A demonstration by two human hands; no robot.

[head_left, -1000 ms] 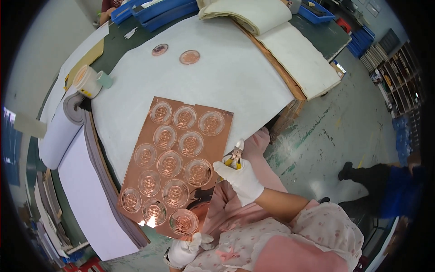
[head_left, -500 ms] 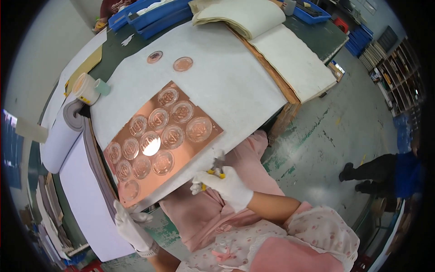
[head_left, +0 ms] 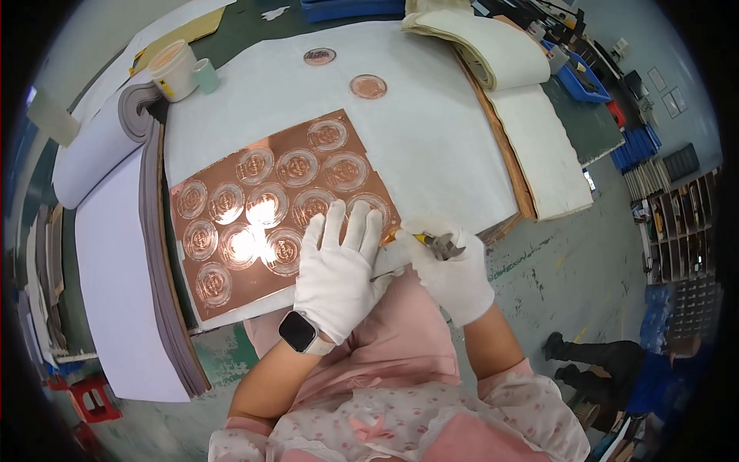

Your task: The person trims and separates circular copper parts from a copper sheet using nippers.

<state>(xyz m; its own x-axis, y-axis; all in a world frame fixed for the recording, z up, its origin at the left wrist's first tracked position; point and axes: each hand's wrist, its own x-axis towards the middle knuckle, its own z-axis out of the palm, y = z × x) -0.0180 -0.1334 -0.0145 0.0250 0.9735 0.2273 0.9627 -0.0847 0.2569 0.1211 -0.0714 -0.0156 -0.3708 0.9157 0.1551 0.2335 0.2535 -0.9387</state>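
A copper-coloured sheet [head_left: 250, 285] with several round embossed medallions lies on the white-covered table. My left hand [head_left: 336, 266], in a white glove, rests on its near right part with fingers spread, hiding some medallions. My gloved right hand [head_left: 456, 281] is closed round yellow-handled pliers [head_left: 445, 246] at the sheet's right corner. Their metal jaws point right, and the handle ends lie close to the sheet's edge. Two loose round copper pieces lie beyond the sheet, a darker one [head_left: 319, 57] and a plainer one [head_left: 369, 86].
Thick paper stacks flank the work surface, one with a rolled top [head_left: 115, 231] at left, one with folded-back sheets [head_left: 531, 146] at right. A white tub [head_left: 172, 71] and a small green cup [head_left: 205, 76] stand far left. A co-worker's legs [head_left: 596, 362] show at right.
My left hand has moved from the sheet's lower left corner onto its face. My right hand has brought the pliers up to the right corner. The view has shifted, and the sheet lies less slanted.
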